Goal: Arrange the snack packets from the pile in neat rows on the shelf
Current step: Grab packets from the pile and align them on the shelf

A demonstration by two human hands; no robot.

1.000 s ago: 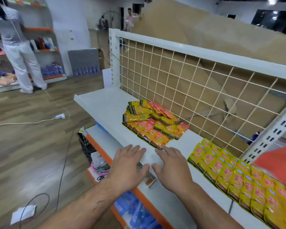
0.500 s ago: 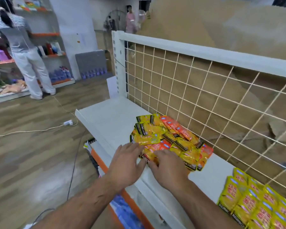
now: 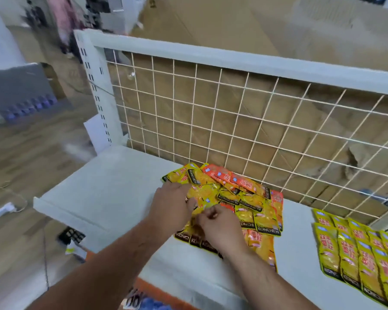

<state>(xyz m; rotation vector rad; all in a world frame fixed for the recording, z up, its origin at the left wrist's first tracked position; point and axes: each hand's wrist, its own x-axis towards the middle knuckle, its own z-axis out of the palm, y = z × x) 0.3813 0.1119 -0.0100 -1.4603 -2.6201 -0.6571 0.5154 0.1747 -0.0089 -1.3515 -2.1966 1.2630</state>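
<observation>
A loose pile of yellow and orange snack packets lies on the white shelf against the wire grid back. Both hands are on the near side of the pile. My left hand lies over its left part with fingers bent onto a yellow packet. My right hand has its fingers curled and pinches a yellow packet in the pile's middle. Neat overlapping rows of yellow packets lie at the right end of the shelf.
The white wire grid backs the shelf, with brown cardboard behind it. A white upright post stands at the left end. A lower shelf with an orange edge sits below. Cables run on the wooden floor at left.
Both hands moved forward from the shelf's front edge onto the pile. The right hand's fingers went from flat to curled on a packet. The camera turned left and closer.
</observation>
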